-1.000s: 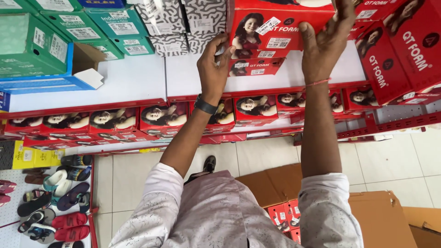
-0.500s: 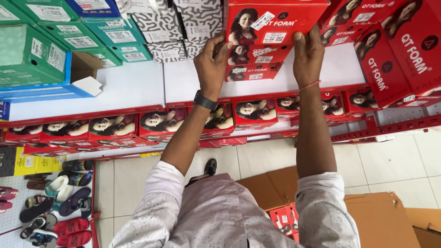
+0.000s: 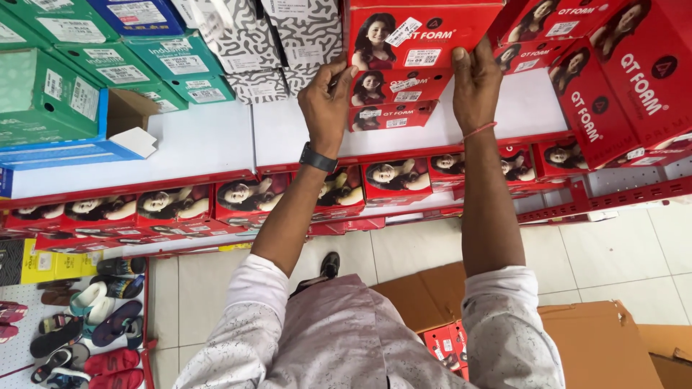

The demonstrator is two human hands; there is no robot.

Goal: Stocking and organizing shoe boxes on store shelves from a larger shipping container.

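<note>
A stack of red shoeboxes with a printed portrait on each end stands on a white shelf. My left hand presses the stack's left side; it wears a dark wristband. My right hand, with a red thread on the wrist, presses the right side. Both hands grip the second box from the top, squeezed between the palms. The top box rests above my fingers.
More red boxes lean at the right. Green boxes, a blue box and patterned black-and-white boxes sit left. A lower shelf row of red boxes runs below. Sandals hang lower left; a brown carton stands on the tiled floor.
Both hands have come down from the top box and closed in against the sides of the stack. The view has shifted slightly lower.
</note>
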